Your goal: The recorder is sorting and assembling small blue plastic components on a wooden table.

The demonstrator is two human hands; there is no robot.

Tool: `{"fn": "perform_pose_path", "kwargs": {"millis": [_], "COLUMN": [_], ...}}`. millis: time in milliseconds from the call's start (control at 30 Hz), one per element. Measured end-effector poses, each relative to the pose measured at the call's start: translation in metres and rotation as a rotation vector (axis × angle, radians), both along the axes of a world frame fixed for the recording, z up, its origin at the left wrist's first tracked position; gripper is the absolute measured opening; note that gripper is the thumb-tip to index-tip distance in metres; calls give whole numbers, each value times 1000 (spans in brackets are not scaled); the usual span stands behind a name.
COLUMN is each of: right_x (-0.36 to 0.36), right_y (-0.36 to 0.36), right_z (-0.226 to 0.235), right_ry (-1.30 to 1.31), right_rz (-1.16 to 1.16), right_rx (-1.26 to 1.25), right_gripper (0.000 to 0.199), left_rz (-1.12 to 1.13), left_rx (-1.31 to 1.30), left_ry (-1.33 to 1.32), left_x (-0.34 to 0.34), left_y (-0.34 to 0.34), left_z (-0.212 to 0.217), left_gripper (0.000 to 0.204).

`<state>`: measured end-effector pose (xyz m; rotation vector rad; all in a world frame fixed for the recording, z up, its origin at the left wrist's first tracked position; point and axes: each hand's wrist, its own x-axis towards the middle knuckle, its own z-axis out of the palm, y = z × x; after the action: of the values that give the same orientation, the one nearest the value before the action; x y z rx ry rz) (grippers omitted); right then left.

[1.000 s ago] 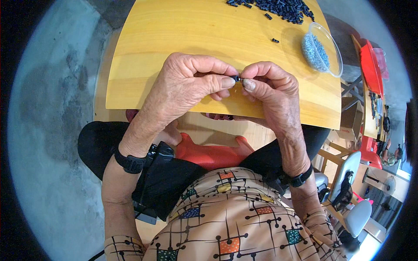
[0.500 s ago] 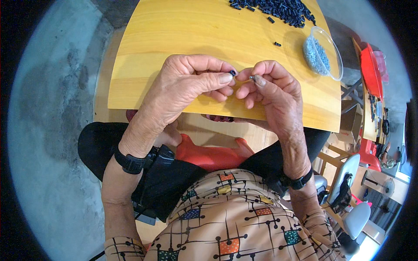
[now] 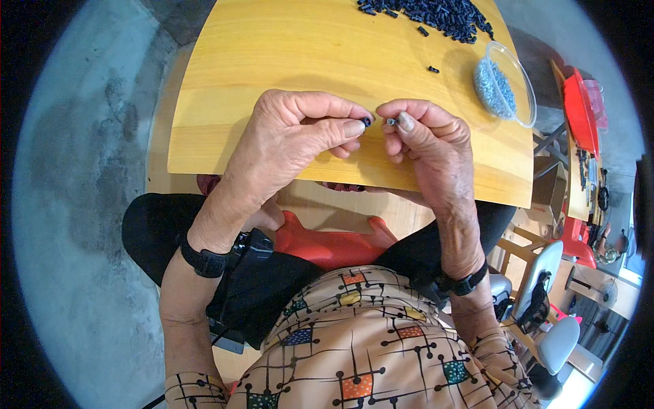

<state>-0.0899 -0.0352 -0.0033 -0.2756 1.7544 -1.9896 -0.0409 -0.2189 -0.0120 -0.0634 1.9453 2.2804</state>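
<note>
Above the counter's [image 3: 272, 82] near edge, the left hand [image 3: 293, 136] pinches a tiny black piece [image 3: 366, 122] and the right hand [image 3: 429, 140] a small silvery piece [image 3: 391, 121], both seemingly light, rigid, easily dropped, best held by fingertips.

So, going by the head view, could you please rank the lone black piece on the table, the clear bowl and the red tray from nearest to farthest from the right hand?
Measured from the right hand:
1. Lone black piece, just beyond it on the yellow table.
2. Clear bowl of small grey parts, beyond and to the right.
3. Red tray, farther right, off the table.
</note>
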Motion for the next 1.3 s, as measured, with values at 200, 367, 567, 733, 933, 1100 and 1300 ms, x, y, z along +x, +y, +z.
{"fn": "perform_pose_path", "kwargs": {"millis": [200, 367, 567, 733, 933, 1100, 1300], "right_x": [2, 4, 6, 7, -5, -8, -8], "right_y": [-4, -6, -7, -6, -1, 1, 2], "right_z": [0, 3, 4, 9, 3, 2, 3], "right_ry": [101, 146, 224, 340, 128, -146, -253], "right_rz": [-24, -15, 14, 21, 128, 206, 282], "right_rx": [65, 101, 128, 242, 137, -50, -163], "right_gripper": [19, 23, 26, 25, 26, 26, 27], "left_rz": [28, 54, 60, 69, 88, 93, 94], "left_rx": [-158, -204, -237, -250, -187, -76, 13], "left_ry": [130, 124, 158, 177, 232, 228, 190], "left_x": [1, 3, 5, 7, 9, 10, 15], "left_y": [5, 7, 6, 9, 14, 17, 26], "left_z": [2, 3, 2, 2, 4, 5, 8], "left_gripper": [14, 13, 12, 10, 9, 9, 9]}}
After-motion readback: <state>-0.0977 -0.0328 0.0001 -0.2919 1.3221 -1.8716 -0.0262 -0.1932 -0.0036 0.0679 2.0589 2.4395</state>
